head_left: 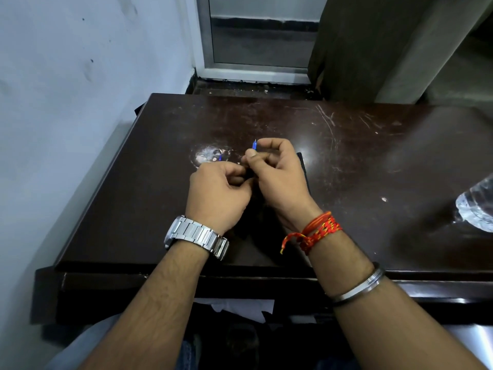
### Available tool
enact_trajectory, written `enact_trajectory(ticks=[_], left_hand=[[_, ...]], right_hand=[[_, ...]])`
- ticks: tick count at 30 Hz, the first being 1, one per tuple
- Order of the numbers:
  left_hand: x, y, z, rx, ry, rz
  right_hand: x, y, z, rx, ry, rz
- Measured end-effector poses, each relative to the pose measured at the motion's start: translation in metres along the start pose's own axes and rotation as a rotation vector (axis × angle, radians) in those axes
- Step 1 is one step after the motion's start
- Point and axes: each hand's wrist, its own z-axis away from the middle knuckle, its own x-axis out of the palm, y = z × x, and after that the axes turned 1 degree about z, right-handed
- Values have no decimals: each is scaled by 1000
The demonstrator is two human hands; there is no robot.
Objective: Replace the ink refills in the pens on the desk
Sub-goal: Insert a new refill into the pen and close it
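Observation:
My two hands meet over the middle of the dark brown desk [346, 161]. My right hand [277, 177] is closed around a thin blue ink refill [254, 146] whose metal tip sticks up past the fingers. My left hand [218, 193] is closed too, and a short bit of a blue pen part [220, 157] shows above its knuckles. Most of both pieces is hidden inside the fingers. A dark flat object [302, 169] lies on the desk behind my right hand, largely covered.
A clear plastic water bottle [477, 206] lies at the right edge of the desk. A pale wall runs along the left side, and a window frame [256, 73] and a curtain stand behind the desk. White papers [240, 308] show below the front edge.

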Motion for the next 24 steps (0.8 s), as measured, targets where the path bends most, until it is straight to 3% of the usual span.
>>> enact_trajectory(ticks=[5, 9, 13, 24], left_hand=[[0, 1, 0, 27, 5, -31], [0, 3, 2, 15, 2, -27], [-1, 4, 2, 29, 17, -55], [1, 3, 2, 4, 28, -13]], right_hand=[[1, 0, 1, 24, -43, 88], [5, -4, 1, 106, -27, -90], [4, -3, 4, 30, 36, 40], [8, -6, 4, 73, -9, -36]])
